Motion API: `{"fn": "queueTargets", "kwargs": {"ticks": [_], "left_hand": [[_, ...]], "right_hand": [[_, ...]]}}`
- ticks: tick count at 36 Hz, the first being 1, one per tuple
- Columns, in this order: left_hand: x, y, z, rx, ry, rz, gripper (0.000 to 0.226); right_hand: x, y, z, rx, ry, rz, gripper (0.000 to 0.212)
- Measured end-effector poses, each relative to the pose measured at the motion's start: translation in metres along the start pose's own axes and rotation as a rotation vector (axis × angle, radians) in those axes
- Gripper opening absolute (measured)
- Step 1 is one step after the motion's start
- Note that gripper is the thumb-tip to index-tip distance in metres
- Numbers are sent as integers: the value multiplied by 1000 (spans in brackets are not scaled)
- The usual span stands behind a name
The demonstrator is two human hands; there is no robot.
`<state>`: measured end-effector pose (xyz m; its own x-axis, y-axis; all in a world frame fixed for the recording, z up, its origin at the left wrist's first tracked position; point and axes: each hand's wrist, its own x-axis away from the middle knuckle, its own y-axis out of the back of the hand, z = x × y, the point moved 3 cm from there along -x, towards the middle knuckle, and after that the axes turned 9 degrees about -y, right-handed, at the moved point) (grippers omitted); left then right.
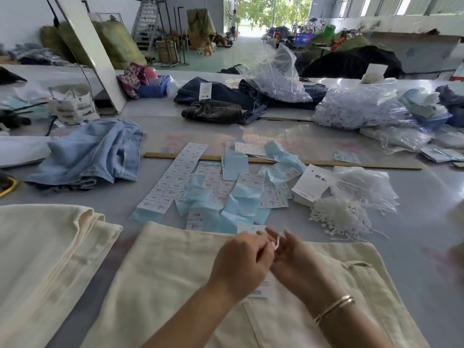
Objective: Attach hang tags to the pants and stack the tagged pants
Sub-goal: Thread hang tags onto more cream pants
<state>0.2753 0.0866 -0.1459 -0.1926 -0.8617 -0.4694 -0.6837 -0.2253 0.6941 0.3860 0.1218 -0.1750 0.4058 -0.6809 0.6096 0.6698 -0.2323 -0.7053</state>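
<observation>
Cream pants (175, 285) lie flat across the bottom centre of the frame, nearest the camera, with both forearms reaching over them. One left hand (241, 262) and one right hand (293, 259) meet above the waistband, fingers curled; between them they pinch a thin white string (277, 243), though which fingertips grip it cannot be told. One white hang tag (262, 288) shows beneath the hands, resting on the pants. Two thin bangles (335, 307) circle the right wrist.

At lower left sits one folded stack of cream pants (45, 249); the number of pairs in it cannot be counted. Above it, at middle left, one pair of light blue jeans (90, 154) lies crumpled. In the centre, many white printed labels and pale blue backing sheets (213, 187) are scattered, too overlapped to count, crossing one long wooden ruler (326, 164). To the right stand one pile of white tags (311, 185), one heap of white strings (336, 217) and clear bags of more strings. Dark jeans (226, 99) with one tag lie at upper centre.

Everything rests on a pale grey table (414, 222). Beyond it spreads a large hall with a green floor, a metal staircase at upper left, stuffed sacks, and an open doorway showing trees.
</observation>
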Motion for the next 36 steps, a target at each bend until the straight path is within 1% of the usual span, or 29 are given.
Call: {"fn": "queueTargets", "kwargs": {"ticks": [2, 4, 7, 9, 11, 12, 13, 15, 16, 17, 19, 21, 24, 26, 27, 28, 30, 32, 34, 36], "left_hand": [[17, -3, 1, -12, 18, 0, 32], [31, -7, 4, -7, 58, 30, 35], [42, -14, 10, 8, 86, 82, 38], [43, -18, 13, 41, 98, 122, 36], [41, -23, 16, 21, 104, 164, 37], [38, -25, 18, -4, 109, 160, 38], [35, -26, 20, -27, 117, 124, 34], [27, -30, 24, -87, 154, 7, 22], [22, -32, 25, -124, 189, -37, 23], [18, -35, 26, -152, 226, -58, 30], [9, -43, 28, -178, 294, -29, 47], [2, -53, 32, -209, 339, 16, 56], [-4, -59, 36, -241, 402, 45, 59], [-6, -59, 36, -262, 388, 46, 55], [-6, -58, 37, -229, 362, 25, 52], [-5, -56, 37, -141, 340, -13, 48], [-1, -49, 36, 161, 307, -119, 38], [7, -42, 37, 474, 291, -215, 33], [14, -38, 42, 719, 362, -320, 33], [19, -41, 51, 947, 480, -466, 33]], "right_hand": [[-4, -2, 14, -113, 60, -49, 28], [-6, 1, 24, -140, 83, -52, 21], [-5, 8, 32, -60, 133, -35, 18], [-3, 13, 38, -1, 223, -42, 18], [-1, 19, 46, 10, 329, -82, 24], [0, 22, 50, 6, 374, -103, 28], [1, 26, 53, 12, 411, -124, 32], [1, 33, 55, 92, 452, -178, 35], [-1, 36, 52, 152, 451, -205, 36], [-2, 39, 49, 206, 441, -224, 35], [-7, 45, 40, 250, 426, -217, 28], [-9, 47, 34, 252, 466, -201, 29], [-8, 48, 31, 258, 561, -204, 35], [-7, 49, 30, 297, 616, -235, 33], [-7, 49, 29, 330, 628, -254, 32], [-7, 50, 28, 361, 628, -265, 30], [-9, 49, 26, 408, 603, -252, 26], [-10, 46, 24, 464, 613, -236, 23], [-10, 42, 22, 566, 652, -252, 23], [-14, 37, 17, 720, 697, -271, 24]]}}
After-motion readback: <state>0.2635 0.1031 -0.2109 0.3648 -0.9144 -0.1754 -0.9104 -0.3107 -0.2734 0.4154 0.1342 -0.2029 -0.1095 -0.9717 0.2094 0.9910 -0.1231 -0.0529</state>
